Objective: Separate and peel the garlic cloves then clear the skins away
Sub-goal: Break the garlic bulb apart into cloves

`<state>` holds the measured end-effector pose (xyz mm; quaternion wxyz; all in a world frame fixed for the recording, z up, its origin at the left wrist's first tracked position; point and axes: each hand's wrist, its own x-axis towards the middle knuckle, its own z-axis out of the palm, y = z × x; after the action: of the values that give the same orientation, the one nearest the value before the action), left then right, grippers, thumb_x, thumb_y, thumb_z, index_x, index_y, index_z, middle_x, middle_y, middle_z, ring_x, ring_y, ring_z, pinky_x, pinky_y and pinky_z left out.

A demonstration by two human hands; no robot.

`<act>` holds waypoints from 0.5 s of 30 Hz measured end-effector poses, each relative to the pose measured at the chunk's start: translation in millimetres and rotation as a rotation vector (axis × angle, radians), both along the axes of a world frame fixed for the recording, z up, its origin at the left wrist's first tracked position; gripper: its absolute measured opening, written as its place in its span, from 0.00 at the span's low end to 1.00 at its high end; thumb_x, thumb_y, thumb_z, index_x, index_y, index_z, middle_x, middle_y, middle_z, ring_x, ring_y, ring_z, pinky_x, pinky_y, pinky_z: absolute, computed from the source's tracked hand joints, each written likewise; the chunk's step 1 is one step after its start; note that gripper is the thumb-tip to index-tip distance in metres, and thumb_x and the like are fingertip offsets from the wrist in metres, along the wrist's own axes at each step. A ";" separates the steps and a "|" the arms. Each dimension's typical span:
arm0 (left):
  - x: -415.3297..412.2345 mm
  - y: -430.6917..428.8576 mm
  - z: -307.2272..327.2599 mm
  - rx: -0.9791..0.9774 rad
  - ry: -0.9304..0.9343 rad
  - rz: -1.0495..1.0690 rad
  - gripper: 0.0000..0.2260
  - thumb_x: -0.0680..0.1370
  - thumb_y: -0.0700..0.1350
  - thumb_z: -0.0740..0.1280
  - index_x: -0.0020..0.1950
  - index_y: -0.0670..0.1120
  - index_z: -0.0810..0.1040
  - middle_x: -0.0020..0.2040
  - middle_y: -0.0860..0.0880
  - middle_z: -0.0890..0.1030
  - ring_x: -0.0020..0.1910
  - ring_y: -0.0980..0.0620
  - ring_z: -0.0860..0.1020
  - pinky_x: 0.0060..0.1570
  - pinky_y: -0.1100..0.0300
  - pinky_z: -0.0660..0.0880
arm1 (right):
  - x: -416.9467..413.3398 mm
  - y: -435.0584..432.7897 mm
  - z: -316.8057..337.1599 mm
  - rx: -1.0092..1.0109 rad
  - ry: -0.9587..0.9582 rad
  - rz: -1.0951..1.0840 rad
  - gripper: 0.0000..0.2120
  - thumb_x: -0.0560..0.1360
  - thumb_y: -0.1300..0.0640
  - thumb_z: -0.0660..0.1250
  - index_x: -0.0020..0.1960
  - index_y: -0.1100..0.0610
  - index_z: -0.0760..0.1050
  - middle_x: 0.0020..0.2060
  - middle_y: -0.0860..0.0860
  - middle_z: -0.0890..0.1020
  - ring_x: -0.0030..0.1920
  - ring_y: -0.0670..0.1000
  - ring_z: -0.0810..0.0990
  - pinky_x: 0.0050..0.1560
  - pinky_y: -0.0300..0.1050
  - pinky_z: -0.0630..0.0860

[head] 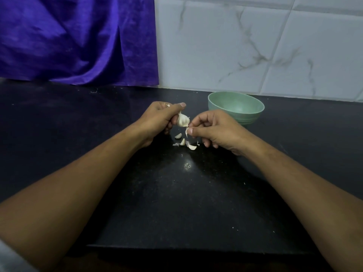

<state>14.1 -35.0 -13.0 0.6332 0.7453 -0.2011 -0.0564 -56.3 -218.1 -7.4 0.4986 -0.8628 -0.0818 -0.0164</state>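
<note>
My left hand grips a partly broken garlic bulb above the black counter, with the thumb on top. My right hand pinches a single garlic clove between thumb and forefinger, just under the bulb. Below the two hands lie three loose cloves with small flakes of skin beside them on the counter.
A pale green bowl stands on the black counter just behind my right hand, and I see nothing inside it. A purple cloth hangs at the back left. A white marbled tile wall closes the back.
</note>
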 end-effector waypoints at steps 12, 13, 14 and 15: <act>4.4 5.3 1.3 -0.022 0.012 0.066 0.25 0.83 0.51 0.68 0.28 0.44 0.71 0.25 0.46 0.66 0.24 0.52 0.64 0.26 0.62 0.65 | 2.3 -15.6 7.0 -0.183 0.051 0.065 0.05 0.79 0.58 0.70 0.51 0.55 0.86 0.42 0.53 0.87 0.29 0.45 0.76 0.25 0.38 0.69; 4.4 5.5 1.4 -0.028 0.012 0.069 0.25 0.83 0.51 0.68 0.28 0.45 0.71 0.26 0.46 0.66 0.24 0.52 0.64 0.26 0.62 0.65 | 3.8 -14.9 4.3 -0.195 0.016 0.031 0.06 0.80 0.58 0.70 0.53 0.55 0.85 0.41 0.52 0.87 0.29 0.45 0.76 0.25 0.38 0.70; 4.3 5.8 1.7 -0.034 0.011 0.074 0.25 0.83 0.51 0.68 0.28 0.45 0.71 0.26 0.45 0.66 0.24 0.52 0.64 0.26 0.62 0.64 | 6.1 -13.4 0.9 -0.243 -0.043 -0.003 0.07 0.81 0.58 0.69 0.56 0.54 0.85 0.40 0.51 0.86 0.29 0.44 0.77 0.28 0.38 0.71; 4.5 6.0 1.8 -0.041 0.010 0.082 0.25 0.83 0.52 0.68 0.28 0.45 0.71 0.26 0.46 0.66 0.25 0.52 0.64 0.26 0.61 0.64 | 8.0 -10.8 -2.4 -0.319 -0.114 -0.022 0.09 0.81 0.59 0.68 0.58 0.54 0.84 0.39 0.50 0.85 0.30 0.41 0.76 0.32 0.37 0.71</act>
<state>18.6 -29.0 -11.2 0.6510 0.7396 -0.1684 -0.0300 -48.3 -229.0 -9.9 0.3498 -0.9295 -0.1018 -0.0576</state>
